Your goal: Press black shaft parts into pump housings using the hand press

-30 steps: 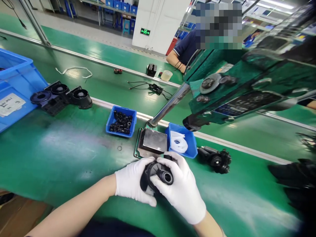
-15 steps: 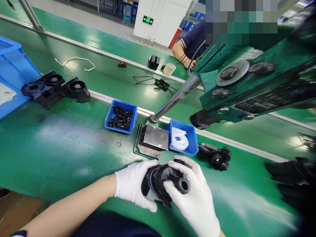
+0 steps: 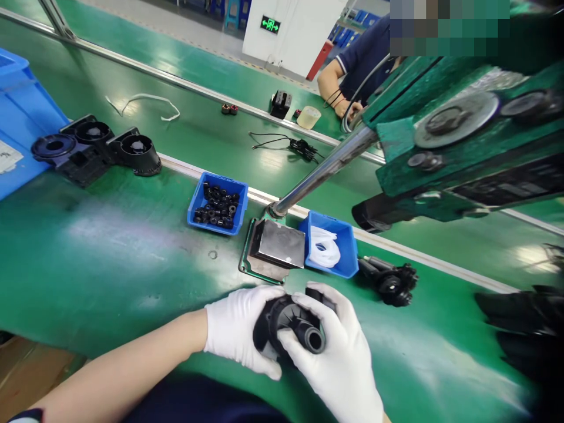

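Observation:
Both my hands wear white gloves and grip one black plastic housing (image 3: 288, 326) with a round ribbed body and a short tube sticking out toward me. My left hand (image 3: 238, 332) wraps the housing's left side. My right hand (image 3: 341, 358) closes over its right side, the thumb beside the tube's mouth. The part is held just above the green bench, in front of a metal block (image 3: 277, 244) on the press base.
A blue tray of small black rings (image 3: 217, 204) and a blue tray of white rings (image 3: 330, 245) flank the metal block. A black impeller part (image 3: 390, 281) lies right of them. Black housings (image 3: 94, 150) and a blue crate (image 3: 22, 117) sit at left. A green press machine (image 3: 462, 147) overhangs at right; another person's arm (image 3: 337, 88) rests beyond.
Between my hands the housing has turned a little, and its tube has shifted right and then back toward the middle. The view has drifted up and to the right.

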Motion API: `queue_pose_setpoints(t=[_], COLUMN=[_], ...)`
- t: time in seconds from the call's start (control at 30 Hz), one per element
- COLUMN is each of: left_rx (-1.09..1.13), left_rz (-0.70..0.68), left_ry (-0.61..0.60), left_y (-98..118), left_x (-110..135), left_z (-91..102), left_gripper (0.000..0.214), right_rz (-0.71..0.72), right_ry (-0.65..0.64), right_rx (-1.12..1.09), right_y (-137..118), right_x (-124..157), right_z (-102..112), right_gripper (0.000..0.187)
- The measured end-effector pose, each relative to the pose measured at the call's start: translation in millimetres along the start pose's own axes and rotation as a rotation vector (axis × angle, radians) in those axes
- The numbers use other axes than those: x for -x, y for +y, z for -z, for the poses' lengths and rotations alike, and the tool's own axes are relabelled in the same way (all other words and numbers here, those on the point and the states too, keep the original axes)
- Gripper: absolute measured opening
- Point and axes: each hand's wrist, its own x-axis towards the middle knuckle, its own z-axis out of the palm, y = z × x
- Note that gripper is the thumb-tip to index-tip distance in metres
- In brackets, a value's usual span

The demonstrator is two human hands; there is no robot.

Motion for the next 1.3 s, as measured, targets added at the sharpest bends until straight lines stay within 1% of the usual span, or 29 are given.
queue_pose_setpoints(t=[0.2,0.43,0.57,0.77,1.17,1.3], left_rx=[-0.003,-0.001,0.002,-0.008,-0.038,-0.057], left_rz=[-0.029,-0.008,-0.014,-0.02,-0.036,-0.075], left_ry=[0.01,0.003,0.0,0.0,-0.004,0.036], left_y=[0,0,-1,-1,0,-3], left_x=[-3,-1,-1,-1,-2,1], left_z=[1.3,0.4,0.4,-0.1,-0.4,-2.6], left_gripper=[0.082,0.08,0.081,0.078,0.09,0.094], right_rz=[-0.043,-0.024,-0.022,0.018,0.085,0.078], right_ry=[0.01,0.002,0.008,-0.018,0.003,0.014], right_rx=[0.0,-0.012,0.0,-0.013,-0.014,-0.038], right_y=[-1,-5,-3,0,4,6], right_x=[-2,-2,-2,-3,-1,0], right_z=[4,2,1,1,-4,-6], right_gripper=[0.031,0.033,0.034,0.035,0.041,0.042])
